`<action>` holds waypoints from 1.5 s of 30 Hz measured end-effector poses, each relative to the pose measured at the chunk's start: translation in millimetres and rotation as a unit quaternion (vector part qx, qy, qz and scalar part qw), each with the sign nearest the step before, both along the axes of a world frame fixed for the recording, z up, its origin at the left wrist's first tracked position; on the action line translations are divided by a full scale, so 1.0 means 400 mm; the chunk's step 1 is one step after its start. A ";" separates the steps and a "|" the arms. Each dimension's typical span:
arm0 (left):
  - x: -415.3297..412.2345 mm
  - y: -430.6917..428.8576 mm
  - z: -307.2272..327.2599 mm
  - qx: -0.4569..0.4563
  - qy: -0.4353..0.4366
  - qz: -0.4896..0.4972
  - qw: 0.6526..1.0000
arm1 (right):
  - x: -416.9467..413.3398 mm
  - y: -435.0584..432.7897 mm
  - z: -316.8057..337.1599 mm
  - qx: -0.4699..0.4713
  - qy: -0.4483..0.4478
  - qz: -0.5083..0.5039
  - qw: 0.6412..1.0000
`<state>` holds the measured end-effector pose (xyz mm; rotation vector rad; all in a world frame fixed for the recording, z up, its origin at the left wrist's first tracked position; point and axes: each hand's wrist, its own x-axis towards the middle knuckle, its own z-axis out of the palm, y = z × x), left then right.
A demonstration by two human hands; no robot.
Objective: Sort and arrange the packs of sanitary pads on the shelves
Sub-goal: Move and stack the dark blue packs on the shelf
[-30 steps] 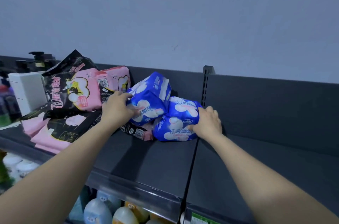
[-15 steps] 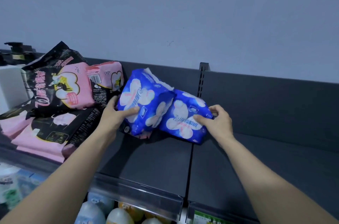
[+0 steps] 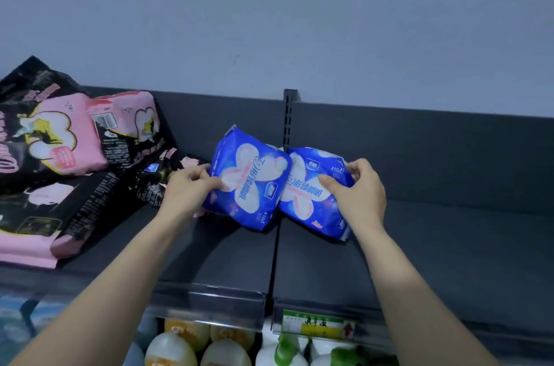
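Observation:
Two blue packs of sanitary pads stand side by side on the dark shelf, leaning back. My left hand grips the left edge of the left blue pack. Over the right end of the right blue pack my right hand is closed, thumb on its front. The packs touch each other above the seam between two shelf boards. To the left lies a heap of black-and-pink packs, and a small black pack sits just behind my left hand.
A slotted upright rises behind the blue packs. The right shelf board carries nothing but the right blue pack. A green price label hangs on the front rail. Bottles fill the shelf below.
Both blue packs have been turned more upright and shifted right along the shelf, away from the pink heap. My hands moved with them. The view has swung right.

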<state>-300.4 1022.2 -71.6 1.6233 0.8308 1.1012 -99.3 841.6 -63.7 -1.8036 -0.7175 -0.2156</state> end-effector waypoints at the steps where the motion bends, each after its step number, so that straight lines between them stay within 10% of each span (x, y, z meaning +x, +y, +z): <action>1: -0.004 -0.009 0.008 0.006 0.014 -0.006 1.000 | 0.001 -0.009 -0.003 -0.001 0.004 0.000 1.000; 9: 0.007 -0.019 0.087 0.148 0.285 -0.026 0.947 | -0.029 -0.048 -0.031 0.016 0.053 0.006 0.998; 19: -0.029 -0.019 0.040 0.084 0.138 -0.152 0.975 | -0.053 -0.078 -0.053 0.012 0.013 0.011 1.000; 28: -0.077 -0.012 0.091 0.197 0.220 -0.178 0.939 | -0.060 -0.076 -0.068 0.031 0.019 0.010 0.999; 34: -0.066 -0.051 0.102 0.167 0.147 -0.260 0.940 | -0.060 -0.074 -0.077 0.026 0.009 -0.019 0.999; 39: -0.027 -0.073 0.117 0.281 0.141 -0.130 0.940 | -0.070 -0.069 -0.078 0.003 -0.008 -0.031 0.999; 43: -0.023 -0.038 0.100 0.048 -0.180 -0.152 0.971 | -0.060 -0.069 -0.080 -0.003 -0.010 -0.040 0.999; 45: -0.033 -0.008 0.070 0.003 -0.175 -0.155 0.972 | -0.054 -0.068 -0.078 -0.007 -0.009 -0.039 0.999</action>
